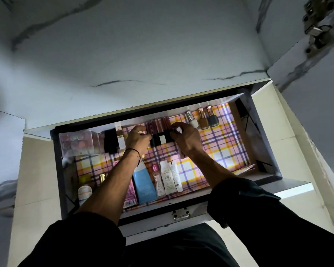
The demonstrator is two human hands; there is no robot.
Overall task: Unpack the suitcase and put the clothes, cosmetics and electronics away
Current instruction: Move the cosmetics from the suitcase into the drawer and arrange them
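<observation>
The cosmetics part looks well advanced. The open drawer (266, 151), lined with plaid paper (220, 147), already holds sorted groups:
- a clear palette box (77, 141) at 9 o'clock
- three nail polish bottles (201, 118) at 1 o'clock
- a blue bottle (143, 182), a pink box (131, 192) and white tubes (171, 178) along the near edge, at 6 to 7 o'clock

Both hands work at 12 o'clock on the row of lip glosses (158, 125) standing against the back wall. The left hand (138, 139) has its fingers curled at the row's left end and seems to pinch the end tube. The right hand (186, 140) is curled round a small silver-capped piece (178, 130) at the row's right end, about to be set down.

The right half of the liner is still bare. No suitcase, clothes or electronics are in view, so their progress cannot be judged.
</observation>
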